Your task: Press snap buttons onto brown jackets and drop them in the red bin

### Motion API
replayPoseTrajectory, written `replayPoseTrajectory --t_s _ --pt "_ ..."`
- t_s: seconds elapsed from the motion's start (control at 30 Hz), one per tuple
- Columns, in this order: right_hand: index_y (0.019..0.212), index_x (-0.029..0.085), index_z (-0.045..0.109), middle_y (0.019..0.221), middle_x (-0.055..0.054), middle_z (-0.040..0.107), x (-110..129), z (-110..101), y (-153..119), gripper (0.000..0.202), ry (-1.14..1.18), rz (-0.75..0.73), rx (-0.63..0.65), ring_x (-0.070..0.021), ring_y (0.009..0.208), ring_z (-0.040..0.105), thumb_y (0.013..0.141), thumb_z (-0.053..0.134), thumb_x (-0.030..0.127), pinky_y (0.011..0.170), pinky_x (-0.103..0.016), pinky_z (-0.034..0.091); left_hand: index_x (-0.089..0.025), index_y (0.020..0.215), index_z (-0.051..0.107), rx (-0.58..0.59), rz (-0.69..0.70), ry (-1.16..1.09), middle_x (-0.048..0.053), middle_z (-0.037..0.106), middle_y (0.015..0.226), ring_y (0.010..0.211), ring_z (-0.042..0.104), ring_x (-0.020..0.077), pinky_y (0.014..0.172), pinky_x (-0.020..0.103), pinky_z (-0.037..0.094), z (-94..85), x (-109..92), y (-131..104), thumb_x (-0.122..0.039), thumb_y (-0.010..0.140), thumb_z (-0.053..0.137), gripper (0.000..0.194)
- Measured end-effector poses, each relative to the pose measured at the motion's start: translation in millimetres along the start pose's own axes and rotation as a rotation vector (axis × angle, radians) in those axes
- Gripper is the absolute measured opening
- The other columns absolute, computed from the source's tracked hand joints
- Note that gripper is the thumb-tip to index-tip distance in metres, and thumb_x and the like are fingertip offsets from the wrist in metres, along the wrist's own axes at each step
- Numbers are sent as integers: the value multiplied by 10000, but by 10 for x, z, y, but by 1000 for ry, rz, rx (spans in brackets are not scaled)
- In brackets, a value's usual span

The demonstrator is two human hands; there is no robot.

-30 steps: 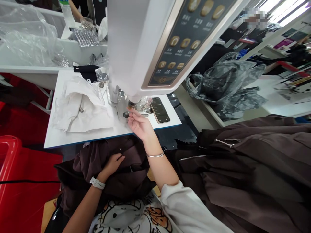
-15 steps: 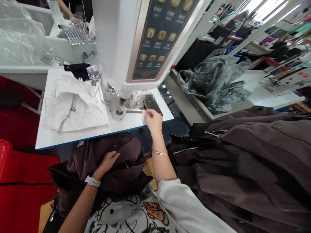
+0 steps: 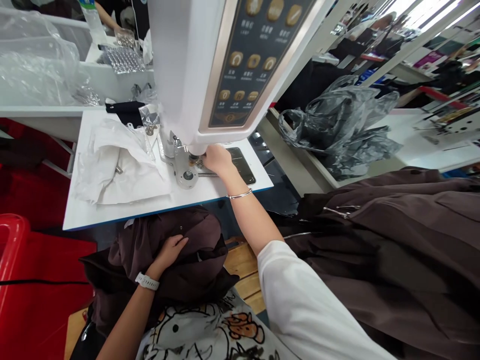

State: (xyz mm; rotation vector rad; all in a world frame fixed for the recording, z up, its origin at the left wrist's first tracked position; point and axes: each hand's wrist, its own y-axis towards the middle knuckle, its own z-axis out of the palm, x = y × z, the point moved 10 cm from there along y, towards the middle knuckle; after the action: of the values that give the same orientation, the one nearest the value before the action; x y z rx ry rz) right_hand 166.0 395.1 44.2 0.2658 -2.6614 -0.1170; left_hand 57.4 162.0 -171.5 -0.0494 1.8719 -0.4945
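Note:
My left hand [image 3: 170, 254] is closed on a dark brown garment [image 3: 202, 230] bunched over my lap, which has a small round metal fitting in its cloth. My right hand [image 3: 218, 160] reaches over the white table to the right of the machine's lower die arm [image 3: 187, 176]. Its fingers are bent together down among small shiny metal parts, mostly covered by the hand; what they hold is hidden. Above it stands the white press machine [image 3: 180, 75] with its button panel [image 3: 243, 65]. A phone [image 3: 243, 166] lies beside my right wrist, and a spring [image 3: 208, 175] sticks out from the die arm.
White plastic wrapping [image 3: 123, 175] with a small metal piece covers the table's left part. Brown garments [image 3: 393, 260] are heaped at my right. A red bin [image 3: 48, 290] stands at left. Grey plastic bags [image 3: 337, 125] lie on the neighbouring table; another person's arm [image 3: 107, 16] shows behind.
My right hand has moved left and away from me, from beside the phone to the small parts by the die arm. My left hand stays on the garment. The view has shifted slightly.

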Motion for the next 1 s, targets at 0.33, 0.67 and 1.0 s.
replayPoseTrajectory --t_s 0.33,0.67,1.0 --pt "803 111 604 787 -138 627 50 -149 -143 205 -271 94 -104 -249 761 597 798 402 148 607 -315 423 -185 543 301 4 12 -1 -55 293 552 563 327 105 542 242 253 -17 -16 -23 -470 770 394 376" --pt "779 144 573 835 -113 590 -7 -212 -218 209 -81 -38 -238 -225 819 528 800 367 112 666 -314 371 -189 544 279 21 -7 -6 -57 271 554 559 300 103 537 243 232 12 -2 -14 -461 776 389 374" --pt "587 160 495 570 31 477 196 181 -528 125 641 9 111 -105 571 435 670 571 215 594 -253 344 -184 534 309 17 -16 -16 -57 289 543 556 319 102 533 239 252 6 -32 -12 -459 772 397 374"
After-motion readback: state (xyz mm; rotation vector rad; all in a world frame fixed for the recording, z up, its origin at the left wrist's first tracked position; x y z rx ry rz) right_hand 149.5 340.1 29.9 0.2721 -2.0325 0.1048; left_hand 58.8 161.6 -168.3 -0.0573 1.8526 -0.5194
